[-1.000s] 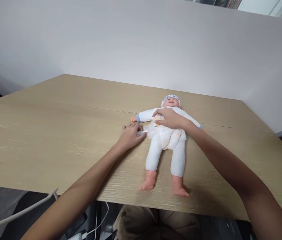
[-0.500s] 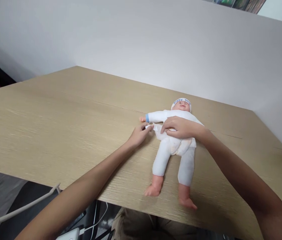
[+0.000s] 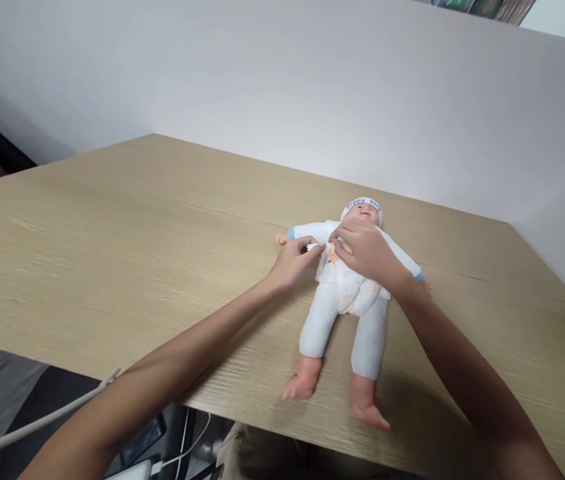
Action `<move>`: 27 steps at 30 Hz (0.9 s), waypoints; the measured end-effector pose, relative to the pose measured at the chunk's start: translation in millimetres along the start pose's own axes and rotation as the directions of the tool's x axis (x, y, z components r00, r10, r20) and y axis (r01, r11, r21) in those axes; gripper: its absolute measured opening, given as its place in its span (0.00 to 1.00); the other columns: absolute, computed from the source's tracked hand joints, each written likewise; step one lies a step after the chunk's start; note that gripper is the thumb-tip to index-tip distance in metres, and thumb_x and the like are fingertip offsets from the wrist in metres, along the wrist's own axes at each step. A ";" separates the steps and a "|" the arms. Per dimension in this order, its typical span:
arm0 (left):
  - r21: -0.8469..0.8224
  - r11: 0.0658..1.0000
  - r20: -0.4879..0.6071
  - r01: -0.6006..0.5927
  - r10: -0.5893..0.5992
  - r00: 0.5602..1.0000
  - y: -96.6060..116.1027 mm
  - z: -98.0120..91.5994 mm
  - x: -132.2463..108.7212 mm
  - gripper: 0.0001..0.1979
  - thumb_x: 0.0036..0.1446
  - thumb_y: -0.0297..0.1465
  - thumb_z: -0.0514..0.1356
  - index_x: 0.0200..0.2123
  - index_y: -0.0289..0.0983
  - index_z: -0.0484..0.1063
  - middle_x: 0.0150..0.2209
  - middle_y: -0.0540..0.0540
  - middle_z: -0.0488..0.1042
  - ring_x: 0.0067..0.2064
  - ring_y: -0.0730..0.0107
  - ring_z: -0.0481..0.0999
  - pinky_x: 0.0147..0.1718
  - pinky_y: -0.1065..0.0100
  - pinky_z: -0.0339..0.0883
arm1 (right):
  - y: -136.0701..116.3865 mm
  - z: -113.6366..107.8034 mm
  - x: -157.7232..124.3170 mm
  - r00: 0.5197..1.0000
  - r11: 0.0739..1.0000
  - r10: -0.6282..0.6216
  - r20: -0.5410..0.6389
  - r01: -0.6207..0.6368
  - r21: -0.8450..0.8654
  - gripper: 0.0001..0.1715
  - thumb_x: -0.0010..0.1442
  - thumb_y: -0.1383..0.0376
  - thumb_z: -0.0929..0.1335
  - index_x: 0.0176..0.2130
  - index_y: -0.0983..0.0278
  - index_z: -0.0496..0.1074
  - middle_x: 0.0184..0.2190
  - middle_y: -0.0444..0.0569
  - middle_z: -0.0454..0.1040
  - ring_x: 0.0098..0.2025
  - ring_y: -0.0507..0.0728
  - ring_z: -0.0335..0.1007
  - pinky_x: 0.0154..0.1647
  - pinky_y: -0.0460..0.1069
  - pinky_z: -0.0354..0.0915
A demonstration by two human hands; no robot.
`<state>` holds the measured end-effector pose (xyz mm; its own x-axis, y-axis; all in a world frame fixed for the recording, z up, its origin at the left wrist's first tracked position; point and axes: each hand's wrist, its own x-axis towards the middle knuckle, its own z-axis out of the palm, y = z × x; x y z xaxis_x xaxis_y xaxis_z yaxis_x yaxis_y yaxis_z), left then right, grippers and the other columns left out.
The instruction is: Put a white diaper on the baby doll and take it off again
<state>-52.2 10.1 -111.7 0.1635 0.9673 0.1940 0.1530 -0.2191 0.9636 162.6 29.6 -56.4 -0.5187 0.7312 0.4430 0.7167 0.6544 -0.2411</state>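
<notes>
A baby doll [image 3: 322, 320] in a white suit and a printed headband lies face up on the table, its feet toward me. Around its hips is a white diaper [image 3: 355, 287] with an orange print at the front. My left hand [image 3: 295, 260] pinches the diaper's white side tab at the doll's waist, on the left. Just beside it, my right hand [image 3: 362, 248] rests over the doll's belly, thumb and fingers closed at the diaper's top edge. Its palm hides part of the doll's chest and the diaper front.
The wooden table [image 3: 127, 240] runs back to a pale wall [image 3: 262, 87]. Below the front edge are a white cable [image 3: 37, 421], a dark phone-like device [image 3: 143, 440] and a white block with a cord [image 3: 135, 471].
My left hand has drawn the diaper tab right and up, toward the belly's middle. The right hand has lifted slightly toward the chest. The doll's feet have shifted a little left.
</notes>
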 end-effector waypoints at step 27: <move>-0.089 0.986 -0.073 -0.144 0.138 0.988 -37.9 31.8 9.2 0.24 0.68 0.52 0.67 0.54 0.41 0.73 0.48 0.43 0.74 0.48 0.58 0.71 0.51 0.59 0.68 | 21.9 -14.0 -17.1 0.942 0.807 0.221 0.251 -0.322 0.496 0.21 0.67 0.46 0.73 0.33 0.60 0.73 0.32 0.47 0.72 0.34 0.57 0.61 0.37 0.54 0.57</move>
<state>-25.5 23.3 -152.2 0.1113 0.9347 0.3376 0.0410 -0.3437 0.9382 193.6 28.8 -57.2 -0.4474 0.8821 0.1471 0.5135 0.3881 -0.7653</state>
